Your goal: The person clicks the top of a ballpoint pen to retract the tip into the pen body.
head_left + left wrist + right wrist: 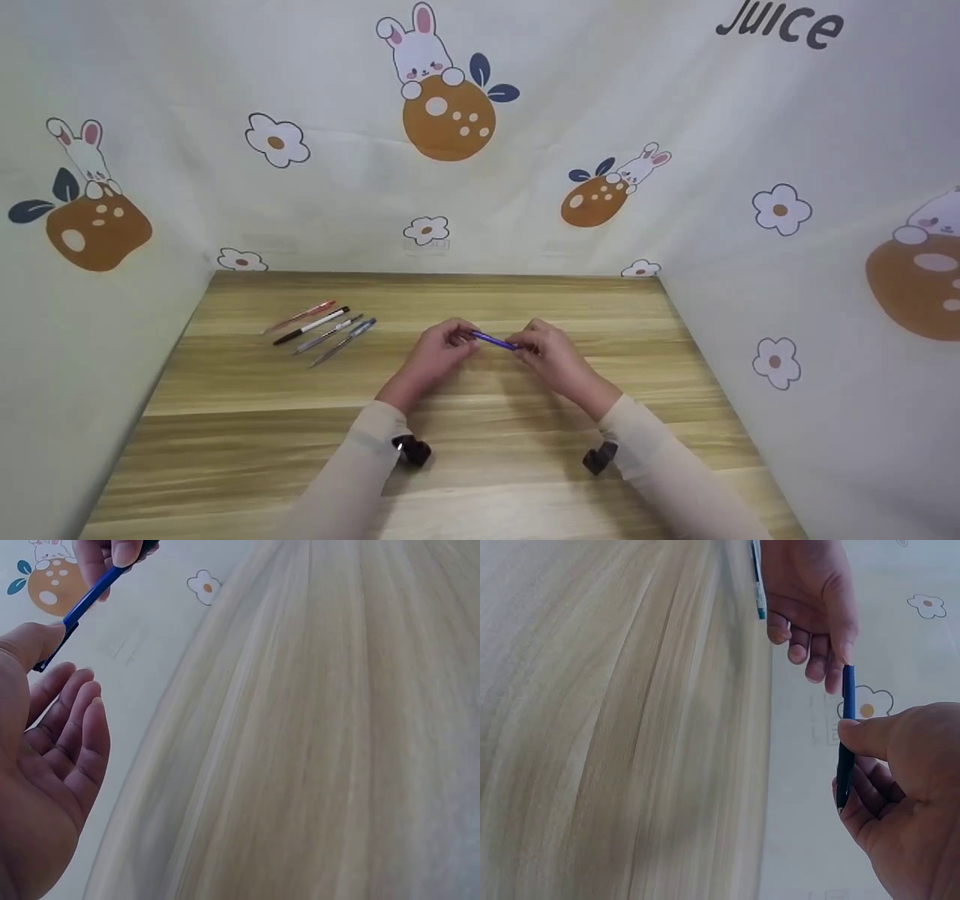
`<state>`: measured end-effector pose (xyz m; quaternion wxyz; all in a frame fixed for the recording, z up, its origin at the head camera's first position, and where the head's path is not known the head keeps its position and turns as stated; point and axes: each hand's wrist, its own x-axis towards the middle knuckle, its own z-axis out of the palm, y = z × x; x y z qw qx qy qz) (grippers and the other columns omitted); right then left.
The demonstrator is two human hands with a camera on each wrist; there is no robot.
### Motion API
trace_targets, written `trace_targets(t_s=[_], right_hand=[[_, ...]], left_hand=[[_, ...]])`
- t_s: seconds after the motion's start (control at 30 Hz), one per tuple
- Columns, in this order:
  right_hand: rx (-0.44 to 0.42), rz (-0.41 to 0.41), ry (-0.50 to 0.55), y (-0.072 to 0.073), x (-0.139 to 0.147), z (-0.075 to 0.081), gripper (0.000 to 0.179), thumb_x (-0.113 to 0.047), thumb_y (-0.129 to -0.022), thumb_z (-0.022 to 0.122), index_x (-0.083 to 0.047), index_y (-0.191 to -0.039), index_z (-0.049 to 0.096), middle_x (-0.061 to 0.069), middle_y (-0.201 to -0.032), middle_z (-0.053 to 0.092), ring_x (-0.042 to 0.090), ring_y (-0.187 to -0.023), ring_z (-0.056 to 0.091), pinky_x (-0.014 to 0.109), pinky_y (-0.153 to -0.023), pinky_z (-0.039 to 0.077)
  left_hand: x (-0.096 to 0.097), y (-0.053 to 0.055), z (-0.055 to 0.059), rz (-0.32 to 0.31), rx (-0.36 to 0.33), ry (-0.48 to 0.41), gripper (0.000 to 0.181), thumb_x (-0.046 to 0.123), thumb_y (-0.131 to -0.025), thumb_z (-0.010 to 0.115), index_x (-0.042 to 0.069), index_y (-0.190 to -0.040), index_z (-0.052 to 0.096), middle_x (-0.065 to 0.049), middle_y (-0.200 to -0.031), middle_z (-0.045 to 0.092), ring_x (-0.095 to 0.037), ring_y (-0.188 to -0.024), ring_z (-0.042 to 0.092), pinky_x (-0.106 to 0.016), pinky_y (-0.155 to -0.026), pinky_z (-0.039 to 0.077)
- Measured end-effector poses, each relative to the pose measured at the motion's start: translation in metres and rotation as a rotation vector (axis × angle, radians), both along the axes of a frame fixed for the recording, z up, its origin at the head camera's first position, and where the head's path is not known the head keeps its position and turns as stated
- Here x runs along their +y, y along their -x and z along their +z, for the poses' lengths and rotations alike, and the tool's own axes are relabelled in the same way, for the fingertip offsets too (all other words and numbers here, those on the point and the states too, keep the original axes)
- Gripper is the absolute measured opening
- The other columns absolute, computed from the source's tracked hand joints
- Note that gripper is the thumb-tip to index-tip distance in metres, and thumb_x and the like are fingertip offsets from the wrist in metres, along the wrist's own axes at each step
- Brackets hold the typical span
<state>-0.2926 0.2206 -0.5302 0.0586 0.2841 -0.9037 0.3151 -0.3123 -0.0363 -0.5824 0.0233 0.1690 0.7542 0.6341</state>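
Note:
A blue pen (493, 340) is held up level between the two hands above the middle of the wooden table. My left hand (441, 351) pinches its clip end with thumb and fingertips; in the left wrist view the other fingers curve loosely below the pen (91, 595). At the opposite end, my right hand (559, 360) grips the dark front part between thumb and fingers. In the right wrist view the pen's narrow tip (840, 807) pokes out past the right fingers.
Several pens lie side by side on the table's left: a red pen (300, 317), a black-and-white pen (312, 325), a grey clear pen (328, 334) and a blue-ended clear pen (343, 343). Patterned cloth walls (337, 202) stand behind and on both sides of the table (480, 465).

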Motion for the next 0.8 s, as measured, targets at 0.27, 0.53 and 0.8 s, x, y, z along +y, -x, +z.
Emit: trace_targets(t_s=[0.27,0.53,0.8], right_hand=[[0.001,0.017,0.01,-0.003,-0.003,0.0,0.023,0.005,-0.097,0.08,-0.005,-0.117,0.084,0.004,-0.097,0.067,0.018,-0.088,0.063,0.03,-0.076,0.056],[-0.02,-0.008,0.012,-0.003,-0.007,-0.001,0.022,0.006,-0.097,0.08,-0.003,-0.117,0.084,0.003,-0.097,0.068,0.016,-0.088,0.066,0.029,-0.077,0.059],[-0.098,-0.039,0.112,-0.009,-0.015,-0.004,0.018,0.005,-0.097,0.08,-0.002,-0.114,0.082,0.003,-0.096,0.069,0.017,-0.088,0.069,0.03,-0.078,0.061]], left_hand=[[0.002,0.001,0.0,0.015,-0.013,-0.06,0.013,0.011,-0.104,0.078,0.002,-0.113,0.079,-0.003,-0.094,0.07,-0.016,-0.084,0.062,-0.024,-0.072,0.052],[0.001,0.004,0.002,0.012,-0.027,-0.09,0.013,0.012,-0.104,0.078,0.001,-0.111,0.08,0.001,-0.09,0.069,-0.014,-0.083,0.06,-0.023,-0.071,0.05],[-0.002,0.009,0.008,-0.034,-0.08,-0.154,0.022,0.009,-0.105,0.075,-0.009,-0.118,0.075,-0.002,-0.094,0.071,-0.015,-0.085,0.065,-0.025,-0.077,0.059]])
